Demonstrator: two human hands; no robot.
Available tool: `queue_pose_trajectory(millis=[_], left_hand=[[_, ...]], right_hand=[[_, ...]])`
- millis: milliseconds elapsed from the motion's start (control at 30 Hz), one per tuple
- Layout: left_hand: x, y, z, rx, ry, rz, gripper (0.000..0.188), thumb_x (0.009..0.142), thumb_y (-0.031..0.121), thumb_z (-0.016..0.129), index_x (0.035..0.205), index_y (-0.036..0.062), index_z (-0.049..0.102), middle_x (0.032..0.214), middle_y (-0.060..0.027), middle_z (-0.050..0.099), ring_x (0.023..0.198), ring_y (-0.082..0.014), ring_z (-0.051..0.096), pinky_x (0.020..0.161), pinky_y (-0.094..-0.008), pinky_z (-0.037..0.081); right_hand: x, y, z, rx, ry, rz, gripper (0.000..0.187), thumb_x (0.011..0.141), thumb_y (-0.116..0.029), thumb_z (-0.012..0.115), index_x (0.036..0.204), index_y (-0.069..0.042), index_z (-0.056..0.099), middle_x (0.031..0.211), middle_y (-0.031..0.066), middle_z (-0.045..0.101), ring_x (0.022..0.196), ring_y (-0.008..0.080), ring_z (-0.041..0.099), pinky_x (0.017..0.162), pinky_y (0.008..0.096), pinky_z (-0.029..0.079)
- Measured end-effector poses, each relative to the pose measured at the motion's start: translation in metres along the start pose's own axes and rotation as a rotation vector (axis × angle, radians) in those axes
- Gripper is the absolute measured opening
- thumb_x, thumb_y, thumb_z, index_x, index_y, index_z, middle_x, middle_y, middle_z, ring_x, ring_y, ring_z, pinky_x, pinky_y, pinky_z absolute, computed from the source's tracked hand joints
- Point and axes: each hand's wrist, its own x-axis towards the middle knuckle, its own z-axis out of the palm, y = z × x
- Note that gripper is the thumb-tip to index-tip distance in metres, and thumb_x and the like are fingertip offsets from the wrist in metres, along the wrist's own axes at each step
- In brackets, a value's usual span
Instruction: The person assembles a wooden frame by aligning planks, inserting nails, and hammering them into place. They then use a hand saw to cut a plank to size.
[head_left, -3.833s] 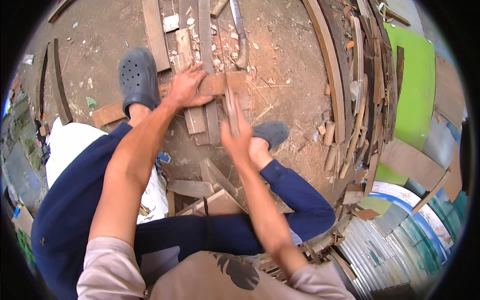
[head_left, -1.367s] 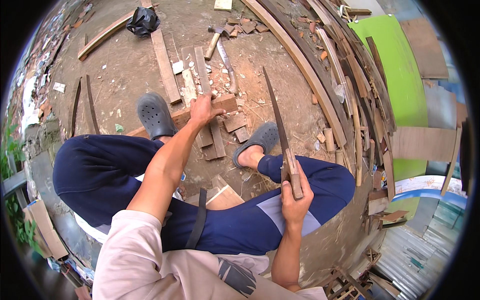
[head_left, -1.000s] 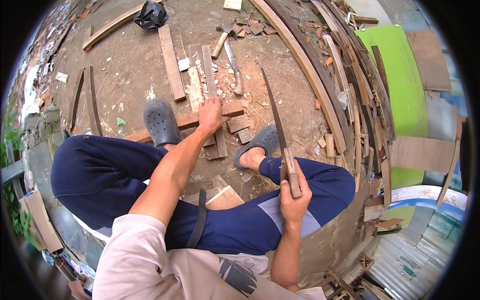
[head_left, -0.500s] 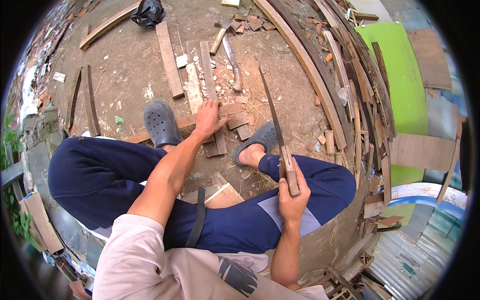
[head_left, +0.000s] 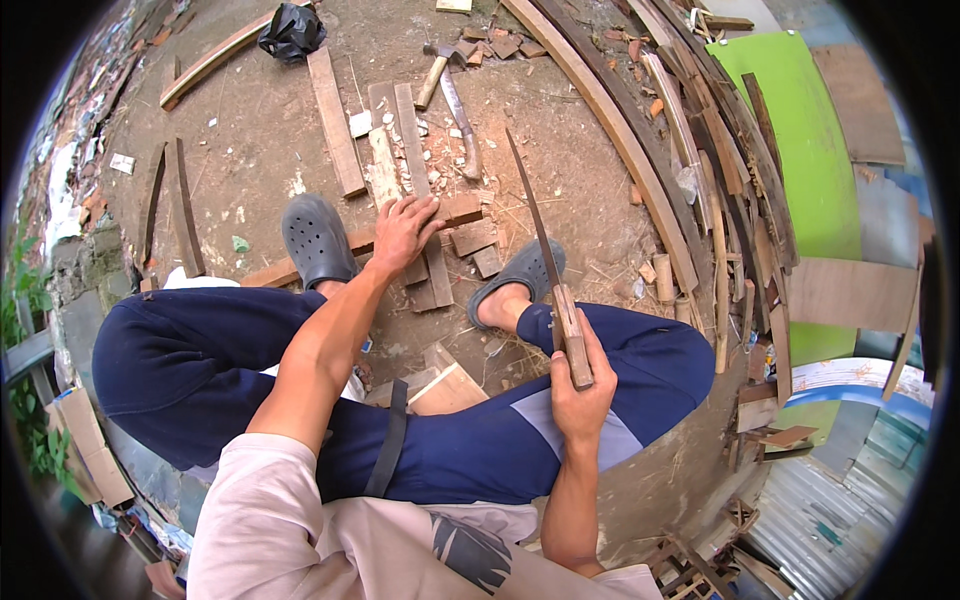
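My right hand is closed round the wooden handle of a handsaw. Its long, narrow, dark blade points up and away, clear of the wood. Ahead of me, my left hand rests with fingers stretched and apart on a wooden strip lying crosswise on the ground. Beneath the hand, this strip meets a narrow lengthwise board; the palm hides where they meet. Short wood offcuts lie just right of my left hand.
Beyond the boards lie a hammer and a curved machete among wood chips. A black plastic bag sits at the far left. Long timbers are piled along the right, beside a green panel. More offcuts lie between my legs.
My left hand has slid slightly left and its fingers have spread. The handsaw, still in my right hand, has shifted a little to the left.
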Motion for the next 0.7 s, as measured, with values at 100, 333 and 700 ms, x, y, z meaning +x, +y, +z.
queue_pose_trajectory(millis=[100,333,700], left_hand=[[0.005,-0.008,0.004,0.237,0.081,-0.092,0.051,0.098,0.045,0.063,0.135,0.0102,0.064,0.139,-0.0141,0.061,0.132,-0.0302,0.053,0.116,-0.0499,0.033],[0.011,-0.016,-0.01,0.17,-0.199,-0.229,0.075,0.091,0.048,0.07,0.15,0.0098,0.046,0.145,-0.0151,0.054,0.136,-0.0347,0.048,0.115,-0.0511,0.036],[0.042,-0.038,-0.01,0.291,-0.549,-0.178,0.095,0.084,0.056,0.075,0.155,0.0081,0.033,0.132,-0.0205,0.061,0.121,-0.0408,0.06,0.096,-0.0505,0.053]], right_hand=[[0.0,-0.006,0.002,0.032,-0.019,0.016,0.055,0.082,0.002,0.063,0.138,0.005,0.06,0.121,0.0244,0.072,0.106,0.0265,0.074,0.089,0.0343,0.056],[-0.004,0.001,-0.003,-0.009,0.015,-0.024,0.056,0.082,0.002,0.063,0.138,0.004,0.059,0.117,0.0242,0.073,0.099,0.0243,0.076,0.084,0.0332,0.057],[-0.003,-0.007,-0.003,0.018,-0.02,-0.028,0.056,0.084,0.001,0.064,0.139,0.005,0.058,0.112,0.0254,0.074,0.093,0.0255,0.077,0.077,0.0327,0.058]])
